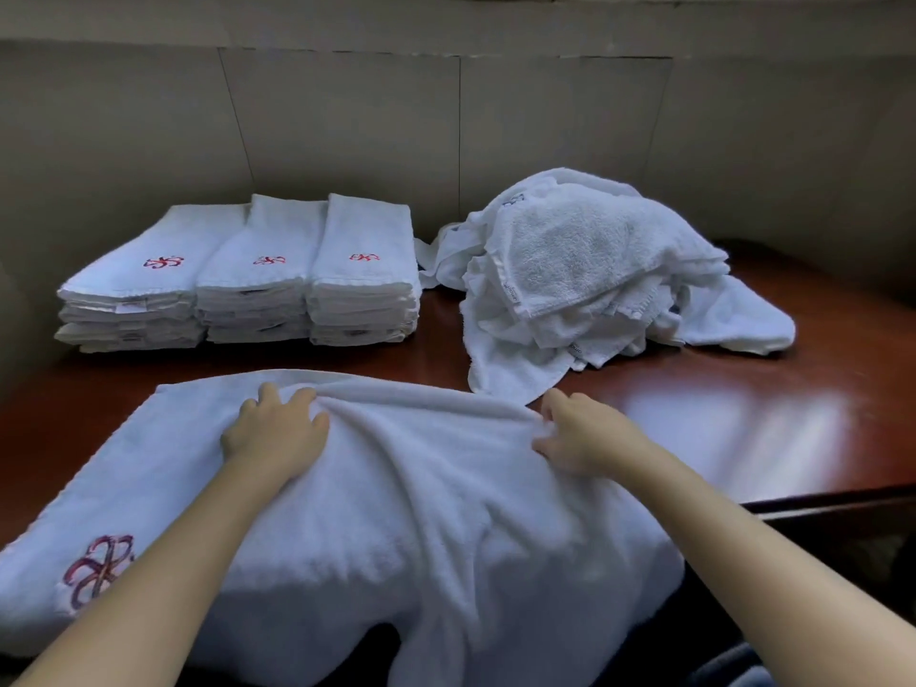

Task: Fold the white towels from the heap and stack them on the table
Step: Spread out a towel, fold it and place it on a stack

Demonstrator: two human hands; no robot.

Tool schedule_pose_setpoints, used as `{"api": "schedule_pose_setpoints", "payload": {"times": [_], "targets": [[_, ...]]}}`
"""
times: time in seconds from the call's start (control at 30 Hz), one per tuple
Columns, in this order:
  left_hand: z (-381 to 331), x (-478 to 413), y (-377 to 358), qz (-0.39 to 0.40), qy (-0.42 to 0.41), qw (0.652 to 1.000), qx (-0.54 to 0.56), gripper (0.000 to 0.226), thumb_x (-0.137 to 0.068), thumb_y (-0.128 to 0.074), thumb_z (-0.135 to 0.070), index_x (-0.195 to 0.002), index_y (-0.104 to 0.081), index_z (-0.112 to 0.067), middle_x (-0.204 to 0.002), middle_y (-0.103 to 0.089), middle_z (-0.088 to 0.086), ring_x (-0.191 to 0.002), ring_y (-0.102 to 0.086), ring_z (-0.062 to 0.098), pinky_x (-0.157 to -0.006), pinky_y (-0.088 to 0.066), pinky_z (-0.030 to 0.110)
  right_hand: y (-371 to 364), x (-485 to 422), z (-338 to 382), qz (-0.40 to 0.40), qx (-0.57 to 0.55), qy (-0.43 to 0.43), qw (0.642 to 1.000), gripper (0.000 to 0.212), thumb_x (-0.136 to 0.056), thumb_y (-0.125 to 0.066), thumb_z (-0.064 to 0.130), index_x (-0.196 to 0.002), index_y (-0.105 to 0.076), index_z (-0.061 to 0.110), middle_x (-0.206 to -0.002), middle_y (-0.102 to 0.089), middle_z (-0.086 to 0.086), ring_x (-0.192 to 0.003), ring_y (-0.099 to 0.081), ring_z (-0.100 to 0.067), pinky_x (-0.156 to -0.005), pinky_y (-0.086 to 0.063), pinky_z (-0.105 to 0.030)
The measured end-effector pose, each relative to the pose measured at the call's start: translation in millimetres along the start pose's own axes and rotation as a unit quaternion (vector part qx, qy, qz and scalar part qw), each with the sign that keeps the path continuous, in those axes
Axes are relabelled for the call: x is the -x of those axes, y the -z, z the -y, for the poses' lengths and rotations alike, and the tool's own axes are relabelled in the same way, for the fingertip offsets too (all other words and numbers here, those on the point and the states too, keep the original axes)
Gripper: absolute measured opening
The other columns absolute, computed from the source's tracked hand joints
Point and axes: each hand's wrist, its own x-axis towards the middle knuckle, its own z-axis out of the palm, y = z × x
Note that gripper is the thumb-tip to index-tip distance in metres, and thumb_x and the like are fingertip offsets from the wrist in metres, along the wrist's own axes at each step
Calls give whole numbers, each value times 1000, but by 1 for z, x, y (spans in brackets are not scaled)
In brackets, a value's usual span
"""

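Note:
A white towel (406, 513) with a red embroidered emblem at its near left lies spread over the front of the dark wooden table (743, 414) and hangs over the near edge. My left hand (275, 433) grips a bunched fold near the towel's far edge. My right hand (580, 433) pinches the towel's far right corner. A heap of unfolded white towels (595, 280) sits at the back right. Three stacks of folded towels (248, 285) with red emblems stand side by side at the back left.
Grey wall panels (446, 116) rise close behind the table. The table's right edge (818, 498) runs near my right forearm, with a dark drop beyond it. Bare polished wood shows between the heap and my right hand.

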Motion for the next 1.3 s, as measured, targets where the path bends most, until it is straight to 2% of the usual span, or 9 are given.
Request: {"api": "schedule_pose_setpoints", "payload": {"times": [0.27,0.4,0.47,0.6,0.7,0.8,0.93,1.13,1.3], "targets": [[23,-16,0,12,-21,999,45,41,-100,-28,-43,-140,-37,-33,-137,-31,12,-127,-36,32,-96,-38,44,5,2,-8,155,-242,50,956,16,-84,-63,25,-91,-70,11,-93,-71,-4,-86,-65,-18,-74,-49,-27],[27,-20,-2,-4,-14,999,47,39,-100,-29,-43,-136,-39,-31,-132,-34,13,-123,-38,34,-96,-38,44,6,10,-4,226,-609,57,758,20,-81,-57,12,-84,-76,12,-90,-73,-10,-76,-70,-18,-63,-55,-25],[29,-22,-2,-13,-9,999,50,39,-100,-29,-43,-134,-41,-28,-129,-35,14,-122,-39,35,-97,-38,44,10,9,-7,252,-646,92,715,24,-69,-64,15,-90,-76,12,-91,-72,-11,-75,-70,-20,-62,-56,-27],[37,-27,-3,-20,-8,998,54,40,-100,-28,-44,-136,-41,-30,-129,-35,13,-122,-38,34,-96,-38,45,29,9,-37,331,-551,116,757,53,-69,-61,0,-122,-59,4,-119,-63,-19,-99,-64,-27,-80,-55,-33],[42,-30,-4,-24,-16,998,52,41,-100,-30,-42,-138,-40,-30,-130,-35,14,-122,-38,35,-97,-38,45,54,6,-65,315,-342,68,883,40,-72,-70,-3,-111,-65,4,-109,-69,-15,-100,-66,-28,-76,-54,-30],[43,-33,-4,-21,-14,999,46,43,-100,-30,-43,-141,-38,-30,-134,-34,13,-124,-37,34,-98,-38,44,79,-9,-73,-34,-159,14,987,8,-76,-72,1,-80,-65,0,-76,-62,-12,-83,-58,-29,-67,-38,-31],[45,-32,-8,-29,27,999,27,46,-99,-28,-47,-142,-37,-32,-140,-33,9,-127,-33,30,-102,-33,41,77,-31,-46,-486,-89,-96,864,29,-72,-59,-7,-98,-60,7,-95,-57,-23,-100,-50,-41,-82,-38,-42],[71,-37,-5,44,96,994,34,53,-95,-20,-61,-146,-18,-48,-159,-11,-5,-142,-13,26,-111,-13,52,8,-60,-24,-194,105,-127,967,52,-87,-58,23,-134,-35,16,-145,-26,-16,-139,-14,-36,-114,-10,-54],[82,-43,-2,22,77,997,8,48,-100,-20,-49,-146,-29,-36,-156,-23,0,-138,-25,29,-107,-25,51,-22,-69,25,-170,50,-5,984,38,-86,-46,12,-123,-43,12,-123,-44,-14,-114,-44,-36,-80,-39,-39]]}}
